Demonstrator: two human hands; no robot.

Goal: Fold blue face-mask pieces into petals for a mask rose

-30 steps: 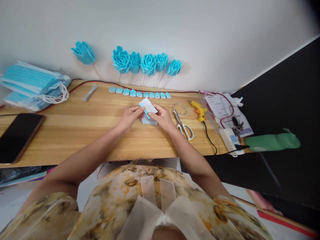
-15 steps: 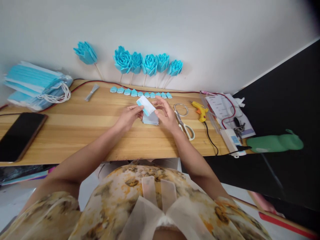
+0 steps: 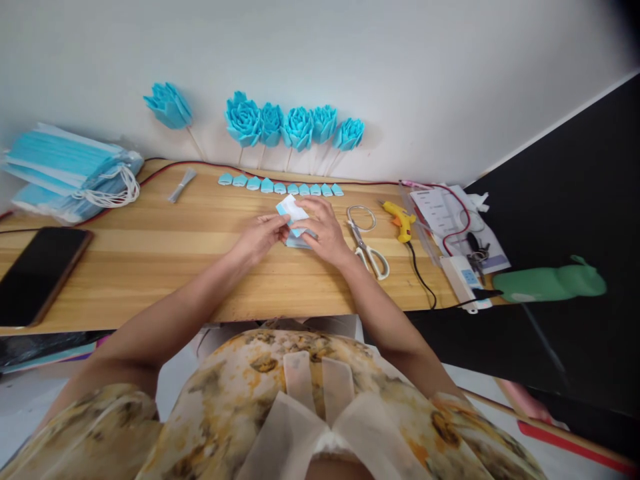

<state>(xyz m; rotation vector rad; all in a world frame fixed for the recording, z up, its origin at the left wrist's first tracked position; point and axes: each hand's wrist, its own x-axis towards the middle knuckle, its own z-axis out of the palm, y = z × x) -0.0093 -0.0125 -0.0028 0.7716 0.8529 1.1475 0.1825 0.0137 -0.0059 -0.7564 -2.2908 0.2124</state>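
Observation:
My left hand point(image 3: 261, 237) and my right hand point(image 3: 325, 232) both pinch a small white and blue piece of mask fabric point(image 3: 291, 209) just above the wooden table point(image 3: 150, 253). A small pile of similar cut pieces point(image 3: 299, 239) lies under my hands. Beyond them runs a row of several folded blue petals point(image 3: 280, 185). Several blue fabric roses point(image 3: 295, 127) on sticks lean against the white wall.
Scissors point(image 3: 367, 245) and a yellow glue gun point(image 3: 400, 220) lie right of my hands, then papers, keys and a power strip point(image 3: 463, 277). A stack of blue face masks point(image 3: 70, 170) and a black phone point(image 3: 37, 270) are at the left. A green object point(image 3: 547, 283) sits far right.
My right hand opened briefly half a second ago, then closed down again on the fabric piece. The piece has been folded smaller and lowered toward the pile.

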